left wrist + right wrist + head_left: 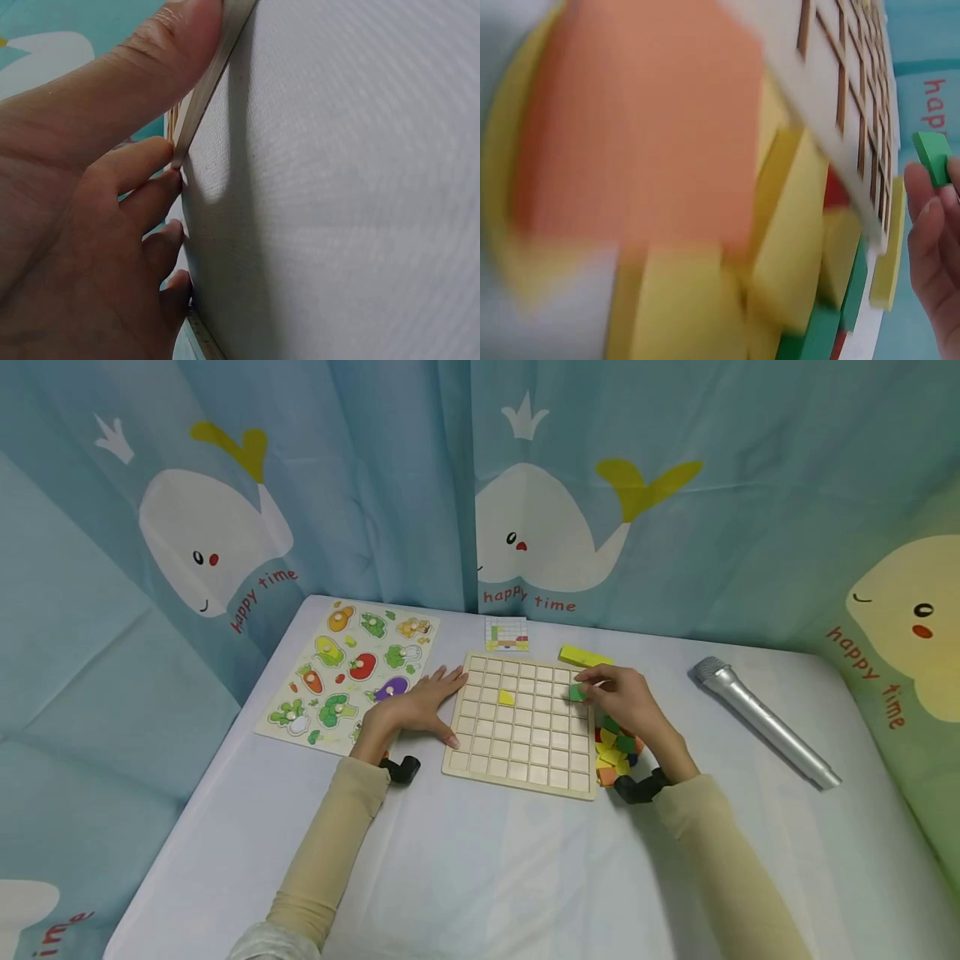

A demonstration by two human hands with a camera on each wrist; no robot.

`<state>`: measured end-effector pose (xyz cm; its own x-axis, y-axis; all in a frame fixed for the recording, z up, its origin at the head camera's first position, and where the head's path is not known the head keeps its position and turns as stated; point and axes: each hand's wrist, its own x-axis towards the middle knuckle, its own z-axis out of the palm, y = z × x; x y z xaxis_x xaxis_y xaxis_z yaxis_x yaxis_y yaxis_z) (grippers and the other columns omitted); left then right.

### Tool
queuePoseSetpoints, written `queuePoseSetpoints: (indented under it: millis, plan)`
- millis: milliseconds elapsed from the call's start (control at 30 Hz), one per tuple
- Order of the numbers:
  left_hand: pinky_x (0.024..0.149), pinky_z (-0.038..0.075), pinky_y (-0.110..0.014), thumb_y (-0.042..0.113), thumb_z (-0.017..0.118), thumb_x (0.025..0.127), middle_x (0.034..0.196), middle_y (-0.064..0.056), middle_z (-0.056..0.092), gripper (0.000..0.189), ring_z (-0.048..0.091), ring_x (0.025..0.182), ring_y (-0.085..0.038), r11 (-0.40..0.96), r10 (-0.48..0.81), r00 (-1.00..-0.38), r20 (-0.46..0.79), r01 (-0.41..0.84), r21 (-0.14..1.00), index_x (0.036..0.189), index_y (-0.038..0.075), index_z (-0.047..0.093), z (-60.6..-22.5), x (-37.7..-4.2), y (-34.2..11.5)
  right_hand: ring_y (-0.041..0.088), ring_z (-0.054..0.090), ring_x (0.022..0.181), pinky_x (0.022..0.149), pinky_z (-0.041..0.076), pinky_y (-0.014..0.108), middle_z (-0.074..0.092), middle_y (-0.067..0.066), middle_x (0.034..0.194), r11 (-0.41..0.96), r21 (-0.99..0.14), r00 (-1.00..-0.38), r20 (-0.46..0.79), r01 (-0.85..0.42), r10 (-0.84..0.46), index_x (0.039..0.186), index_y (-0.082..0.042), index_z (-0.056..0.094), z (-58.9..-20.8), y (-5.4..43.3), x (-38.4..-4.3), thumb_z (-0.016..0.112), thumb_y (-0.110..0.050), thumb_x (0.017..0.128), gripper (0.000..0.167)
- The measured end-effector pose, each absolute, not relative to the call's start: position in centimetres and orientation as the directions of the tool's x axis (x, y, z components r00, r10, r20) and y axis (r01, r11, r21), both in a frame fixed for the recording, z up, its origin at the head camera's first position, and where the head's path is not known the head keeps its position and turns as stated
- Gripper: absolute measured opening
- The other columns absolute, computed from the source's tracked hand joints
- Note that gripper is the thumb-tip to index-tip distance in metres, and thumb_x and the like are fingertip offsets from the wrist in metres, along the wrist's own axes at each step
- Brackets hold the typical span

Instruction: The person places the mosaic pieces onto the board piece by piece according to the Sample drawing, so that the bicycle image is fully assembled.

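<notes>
A square wooden grid board lies on the table, with one yellow quarter-round tile in an upper-left cell. My left hand rests against the board's left edge, fingers spread and thumb on the rim; the left wrist view shows the thumb and fingertips touching that edge. Between thumb and fingers, my right hand pinches a green tile over the board's upper-right corner. The right wrist view shows the green tile held at the fingertips. Coloured tiles are heaped beneath that hand, beside the board.
A vegetable puzzle board lies to the left. Behind the grid board are a small pattern card and a yellow bar. A silver microphone lies on the right. A whale-print curtain hangs behind the table.
</notes>
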<state>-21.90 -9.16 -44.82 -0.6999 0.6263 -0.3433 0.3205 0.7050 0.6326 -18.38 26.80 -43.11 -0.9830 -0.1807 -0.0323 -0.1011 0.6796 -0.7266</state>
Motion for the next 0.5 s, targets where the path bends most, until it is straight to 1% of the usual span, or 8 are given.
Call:
queuePoseSetpoints:
  millis: [133, 367, 500]
  plan:
    - [0.13, -0.001, -0.054, 0.029, 0.092, 0.076, 0.175, -0.005, 0.001, 0.121, -0.009, 0.161, -0.03, 0.705, 0.624, -0.704, -0.34, 0.319, 0.634, 0.167, 0.013, 0.014, -44.8, -21.9, -9.2, 0.036, 0.073, 0.096, 0.077, 0.06, 0.029, 0.068, 0.025, 0.122, 0.623, -0.777, -0.981, -0.042, -0.089, -0.192, 0.124, 0.004, 0.067, -43.1, 25.8, -18.6, 0.061, -0.012, 0.104, 0.026]
    - [0.13, -0.001, -0.055, 0.029, 0.092, 0.076, 0.175, -0.003, 0.001, 0.121, -0.009, 0.161, -0.029, 0.709, 0.613, -0.708, -0.351, 0.297, 0.639, 0.167, 0.015, 0.014, -44.8, -21.9, -9.2, 0.037, 0.071, 0.099, 0.077, 0.06, 0.028, 0.069, 0.025, 0.119, 0.524, -0.849, -0.976, -0.06, -0.061, -0.211, 0.124, 0.004, 0.067, -43.1, 23.9, -18.7, 0.062, -0.01, 0.103, 0.026]
    - [0.13, -0.001, -0.055, 0.03, 0.092, 0.076, 0.175, -0.003, 0.001, 0.121, -0.009, 0.161, -0.029, 0.707, 0.617, -0.705, -0.349, 0.302, 0.64, 0.167, 0.014, 0.014, -44.9, -21.9, -9.2, 0.035, 0.071, 0.097, 0.078, 0.06, 0.029, 0.069, 0.027, 0.12, 0.47, -0.882, -0.973, -0.077, -0.036, -0.218, 0.126, 0.006, 0.066, -43.2, 22.8, -18.8, 0.061, -0.006, 0.102, 0.028]
